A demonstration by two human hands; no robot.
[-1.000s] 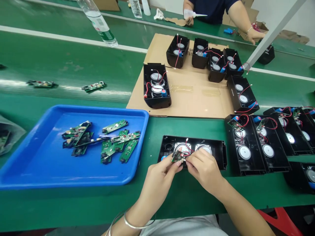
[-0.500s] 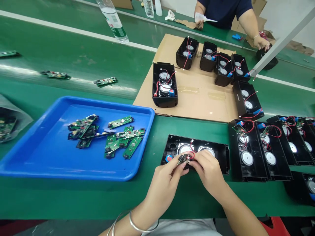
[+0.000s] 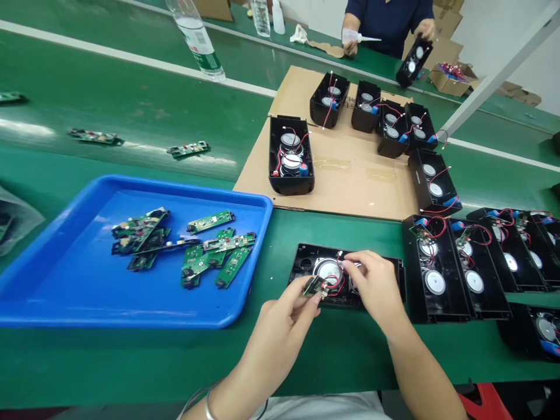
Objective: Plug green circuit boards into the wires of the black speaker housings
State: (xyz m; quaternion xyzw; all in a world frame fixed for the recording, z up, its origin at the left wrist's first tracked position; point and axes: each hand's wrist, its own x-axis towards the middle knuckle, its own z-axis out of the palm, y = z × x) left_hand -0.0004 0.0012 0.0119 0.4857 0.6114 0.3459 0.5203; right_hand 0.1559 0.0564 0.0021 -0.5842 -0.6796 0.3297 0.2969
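Note:
Between the thumb and fingers of my left hand [image 3: 284,318] is a small green circuit board [image 3: 314,286], with a red wire running from it. My right hand [image 3: 371,286] pinches a thin wire lead just below its small white plug [image 3: 340,255]. Both hands are over an open black speaker housing [image 3: 301,254] lying lengthwise on the green bench. Inside it a round speaker [image 3: 329,271] shows fully, while a second one is mostly covered by my right hand.
A blue tray [image 3: 144,309] of loose circuit boards stands left. Several speaker housings [image 3: 291,154] stand on cardboard [image 3: 341,189], with more housings [image 3: 435,283] at right. Across the bench a co-worker's hand [image 3: 425,29] holds another housing [image 3: 413,61]. A bottle [image 3: 201,46] stands at the back.
My right hand has left the board and moved up to the wire plug. My left hand has shifted slightly left with the board. The co-worker has lifted a housing.

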